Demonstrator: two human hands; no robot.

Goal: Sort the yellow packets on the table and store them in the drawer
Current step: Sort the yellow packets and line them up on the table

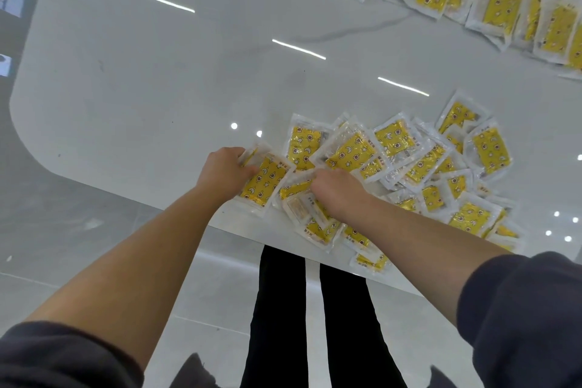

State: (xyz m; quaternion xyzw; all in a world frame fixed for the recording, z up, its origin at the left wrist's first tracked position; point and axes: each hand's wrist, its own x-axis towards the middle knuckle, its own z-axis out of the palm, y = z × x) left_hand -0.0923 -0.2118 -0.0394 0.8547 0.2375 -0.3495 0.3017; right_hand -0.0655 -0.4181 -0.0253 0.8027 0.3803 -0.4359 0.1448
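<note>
Dozens of yellow packets (409,167) in a loose, overlapping heap at the near edge of the white table (157,88), a few jutting over the rim. At the heap's left end, one held packet (266,181) in the grip of the left hand (225,172): thumb across the printed face, fingers curled round the far edge and hidden beneath. Possibly more than one packet in that grip; hard to tell. Just beside it, the right hand (333,189), knuckles up, fingers bent down into the heap with the tips out of sight. Cannot tell whether pinching a packet or only raking. Looks like the gathering part of the sort: a squared stack built in the left hand, fed by the right.

To do it well:

- Lift one packet at a time off the top of the heap rather than digging underneath, the clear film probably slick and apt to drag neighbours toward the rim.
- Turn each to match the face already held, lay it flush, then clamp again with the thumb.
- Clear the packets overhanging the near edge first, as the likeliest to drop to the grey floor (220,293).
- Keep the stack thin enough for one hand.
- Leave alone the second spread of packets (504,6) along the far right of the table, well apart from the heap.

No drawer in view; storing judged not yet begun.
</note>
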